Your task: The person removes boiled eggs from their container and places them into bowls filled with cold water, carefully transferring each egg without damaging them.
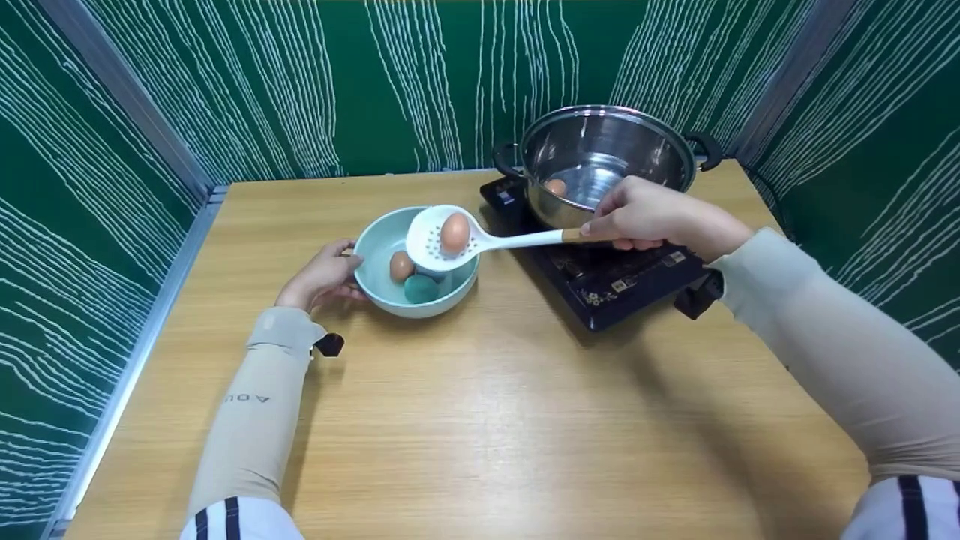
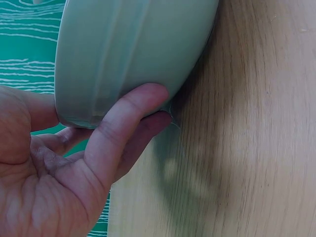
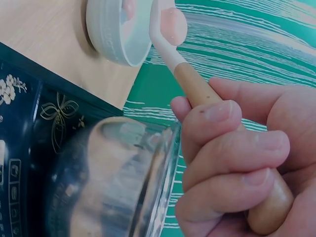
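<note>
My right hand grips the wooden handle of a white slotted skimmer. On the skimmer's head lies a brown egg, held above the pale green bowl. My left hand holds that bowl by its left side, thumb at the rim and fingers against the outer wall. Inside the bowl are another brown egg and a green egg-shaped thing; the skimmer hides part of the bowl. A further brown egg sits in the steel pot.
The pot stands on a black induction cooker at the back right, its two black handles jutting sideways. Green walls with white streaks enclose the wooden table at the back and both sides. A cable runs along the right wall.
</note>
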`<state>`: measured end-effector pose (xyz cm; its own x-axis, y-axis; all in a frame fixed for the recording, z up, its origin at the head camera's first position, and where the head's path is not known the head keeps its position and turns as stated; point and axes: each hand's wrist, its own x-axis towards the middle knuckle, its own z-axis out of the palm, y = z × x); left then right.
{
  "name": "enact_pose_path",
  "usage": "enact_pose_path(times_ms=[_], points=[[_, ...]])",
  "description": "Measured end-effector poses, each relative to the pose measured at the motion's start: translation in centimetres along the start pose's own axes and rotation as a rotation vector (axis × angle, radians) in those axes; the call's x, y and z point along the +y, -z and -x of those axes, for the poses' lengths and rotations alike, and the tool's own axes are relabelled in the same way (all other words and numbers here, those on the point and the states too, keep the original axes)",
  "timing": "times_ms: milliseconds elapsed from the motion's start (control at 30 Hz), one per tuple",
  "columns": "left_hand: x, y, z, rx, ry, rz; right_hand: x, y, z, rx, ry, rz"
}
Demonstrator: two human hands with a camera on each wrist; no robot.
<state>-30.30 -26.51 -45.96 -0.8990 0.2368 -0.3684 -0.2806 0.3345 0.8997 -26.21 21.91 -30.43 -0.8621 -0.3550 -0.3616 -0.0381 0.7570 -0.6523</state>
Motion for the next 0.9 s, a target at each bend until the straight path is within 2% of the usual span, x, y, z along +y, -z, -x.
enact_pose_path(times_ms=[300, 600, 767, 900], points=[[0.1, 0.1, 0.2, 0.009, 0.026, -0.02, 0.1, -1.8, -0.8, -0.031, 0.031, 0.02], [0.3, 0.0, 0.3, 0.018, 0.047, -0.019, -0.5, -3.3, -1.9, -0.049, 0.009, 0.067], [0.2, 0.0, 0.2, 0.018, 0.04, -0.01, -1.2, -3.7, -2.4, -0.045, 0.011, 0.102], [0.0, 0.0, 0.1, -0.001, 0.007, 0.018, -1.9, -3.9, -2.8, -0.033, 0.027, 0.121]])
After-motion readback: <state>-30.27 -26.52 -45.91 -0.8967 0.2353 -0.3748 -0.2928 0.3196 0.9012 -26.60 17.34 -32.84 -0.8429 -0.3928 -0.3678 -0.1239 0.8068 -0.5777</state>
